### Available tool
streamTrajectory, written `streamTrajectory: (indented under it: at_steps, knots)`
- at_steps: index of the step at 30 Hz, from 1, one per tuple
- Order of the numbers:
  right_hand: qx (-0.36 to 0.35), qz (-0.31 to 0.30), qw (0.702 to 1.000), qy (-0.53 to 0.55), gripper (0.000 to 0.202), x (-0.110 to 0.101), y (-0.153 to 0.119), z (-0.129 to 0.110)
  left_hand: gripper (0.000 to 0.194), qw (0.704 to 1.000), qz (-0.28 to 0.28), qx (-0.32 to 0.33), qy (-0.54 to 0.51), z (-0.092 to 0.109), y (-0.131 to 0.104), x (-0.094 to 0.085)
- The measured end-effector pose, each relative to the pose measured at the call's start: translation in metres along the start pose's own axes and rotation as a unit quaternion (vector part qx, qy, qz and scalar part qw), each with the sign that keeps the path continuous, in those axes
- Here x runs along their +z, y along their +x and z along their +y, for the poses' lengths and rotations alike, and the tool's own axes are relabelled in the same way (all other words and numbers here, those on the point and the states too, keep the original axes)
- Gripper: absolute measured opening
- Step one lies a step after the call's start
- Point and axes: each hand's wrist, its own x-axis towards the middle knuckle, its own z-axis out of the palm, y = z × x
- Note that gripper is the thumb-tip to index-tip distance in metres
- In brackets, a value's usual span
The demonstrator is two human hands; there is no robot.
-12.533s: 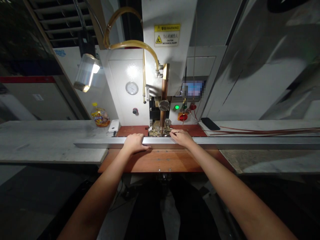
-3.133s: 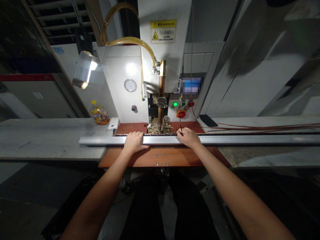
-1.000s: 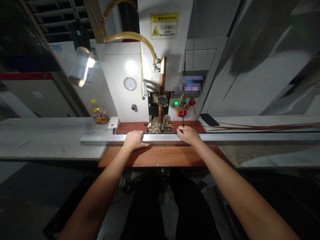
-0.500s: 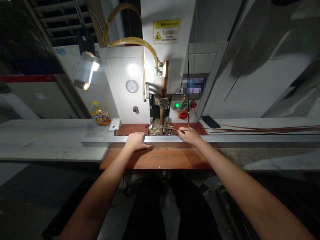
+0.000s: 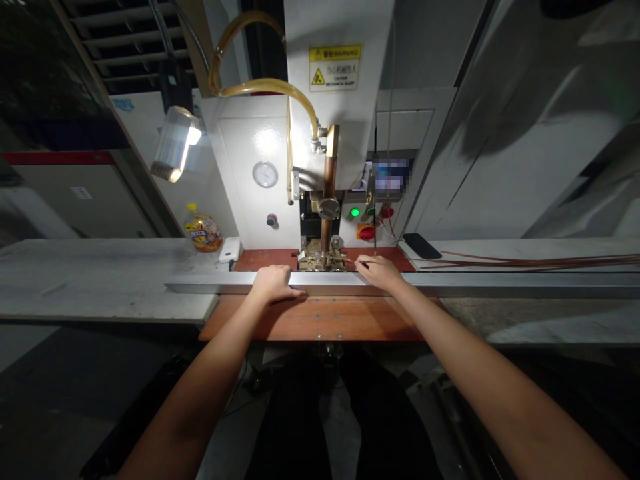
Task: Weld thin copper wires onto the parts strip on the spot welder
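My left hand (image 5: 271, 283) rests over a long metal bar (image 5: 195, 287), its fingers wrapped over the top and the thumb lying to the right along the front. My right hand (image 5: 379, 272) is pinched on the end of a thin reddish-brown rod (image 5: 423, 260), just behind the bar. Between both hands, a vertical copper electrode (image 5: 328, 180) of a white machine comes down onto a small brass-coloured fixture (image 5: 315, 257). The rod's tip near the fixture is too small to make out clearly.
Several thin rods (image 5: 550, 262) and a black phone (image 5: 422, 245) lie on the right table. A bottle (image 5: 204, 230) and a white box (image 5: 230, 250) stand at left. A lit lamp (image 5: 175, 143) hangs upper left. A reddish board (image 5: 320, 320) lies in front of the bar.
The view has shifted very slightly. Both hands keep the same place and grip, and the electrode and bar look unchanged.
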Motion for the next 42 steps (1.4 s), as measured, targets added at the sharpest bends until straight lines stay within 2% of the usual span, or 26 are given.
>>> streamTrajectory:
  at_steps: [11,18,32,42]
  knots:
    - [0.013,0.002,0.999,0.029,0.032,0.0,0.004,0.005,0.07,1.0,0.004,0.007,0.003,-0.001,0.002,0.001]
    - [-0.001,-0.001,0.999,0.048,0.035,-0.005,0.011,-0.01,0.071,1.0,-0.001,0.004,-0.012,-0.002,0.002,0.001]
    - [0.018,-0.016,1.0,0.019,0.033,0.008,0.018,-0.033,0.069,1.0,0.006,0.007,-0.018,-0.003,0.002,0.005]
    - [-0.01,-0.025,0.999,0.018,0.034,0.008,0.014,-0.036,0.07,1.0,0.011,0.017,-0.006,-0.004,0.001,0.006]
